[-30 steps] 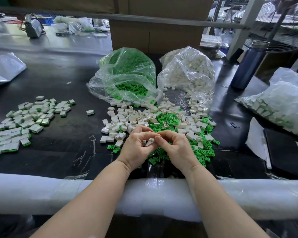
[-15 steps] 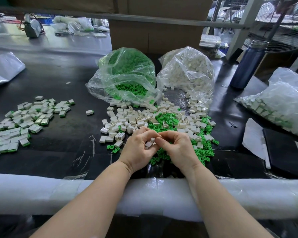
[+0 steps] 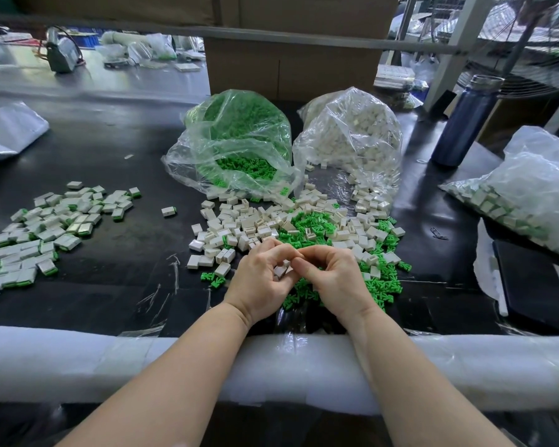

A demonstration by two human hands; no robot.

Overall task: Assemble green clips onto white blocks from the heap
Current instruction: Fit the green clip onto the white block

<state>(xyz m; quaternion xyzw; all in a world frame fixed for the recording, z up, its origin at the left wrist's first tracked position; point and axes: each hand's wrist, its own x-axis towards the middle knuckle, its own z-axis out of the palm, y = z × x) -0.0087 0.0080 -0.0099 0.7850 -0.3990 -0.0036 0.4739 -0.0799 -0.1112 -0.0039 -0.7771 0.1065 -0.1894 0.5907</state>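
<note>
A heap of white blocks mixed with green clips lies on the dark table in front of me. My left hand and my right hand meet just above its near edge, fingers curled toward each other. Between them they pinch a small white block; only part of it shows. Whether a clip sits in it is hidden by my fingers. More green clips lie under and to the right of my right hand.
Finished blocks with green edges spread at the left. Behind the heap lie a bag of green clips and a bag of white blocks. A blue bottle and another bag are at the right. A padded white rail runs along the near edge.
Both hands have stayed together over the heap's near edge. The fingers have shifted slightly around the white block.
</note>
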